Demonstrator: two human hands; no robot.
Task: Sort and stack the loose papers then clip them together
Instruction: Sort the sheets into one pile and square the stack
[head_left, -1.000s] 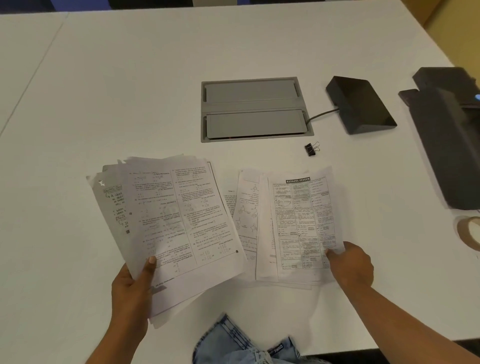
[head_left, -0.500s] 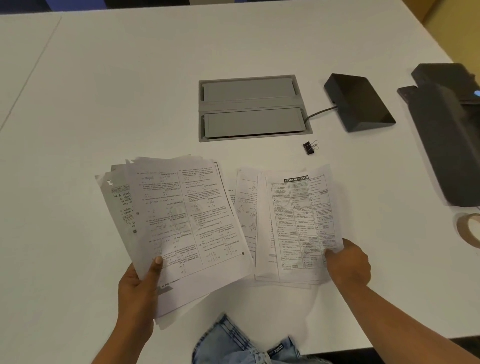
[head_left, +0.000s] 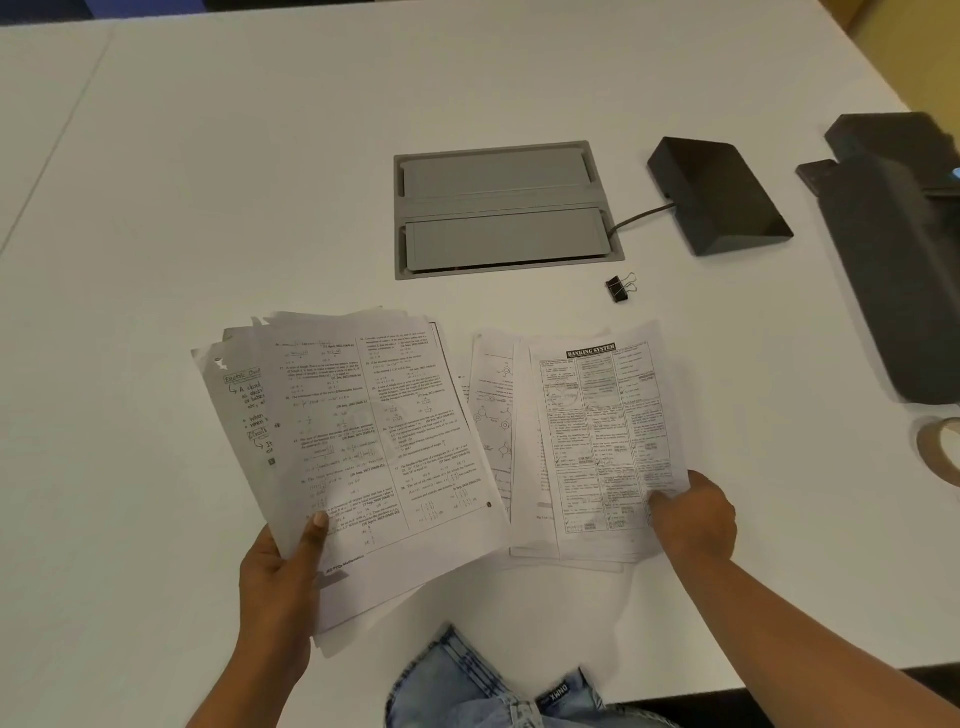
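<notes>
Left grip: your left hand (head_left: 283, 577) pinches the lower corner of a fanned sheaf of printed sheets (head_left: 363, 441), thumb on top, fingers hidden beneath; the sheets splay away from the thumb and look lifted off the counter (head_left: 208, 182).
Right grip: your right hand (head_left: 693, 519) is closed on the near right corner of the second pile (head_left: 587, 441), thumb pressing the top sheet; that pile lies flat on the counter.
Relation of piles: the sheaf's outer edge overlaps the flat pile's left margin; neither stack is squared.
Binder clip: the black binder clip (head_left: 619, 287) rests on the counter beyond your right grip, well apart from both hands and untouched.
Step in hand (judgement): gathering the two piles into one, probably.
Doing it well: keep the left thumb firm so the fan cannot slide; bring the flat pile under or onto the sheaf; then tap the long and short edges on the counter until flush before you reach for the clip. Clipping a splayed stack would likely leave loose sheets.
Legible writing: top sheet under your right grip is headed "BANKING SYSTEM"; the sheaf's handwritten page begins "Electric", with the rest hidden. Finer print is too small to read.
Other items: grey flap panel (head_left: 501, 208), black wedge box (head_left: 719, 195), tape roll (head_left: 940, 452), all beyond or right of your right grip.
</notes>
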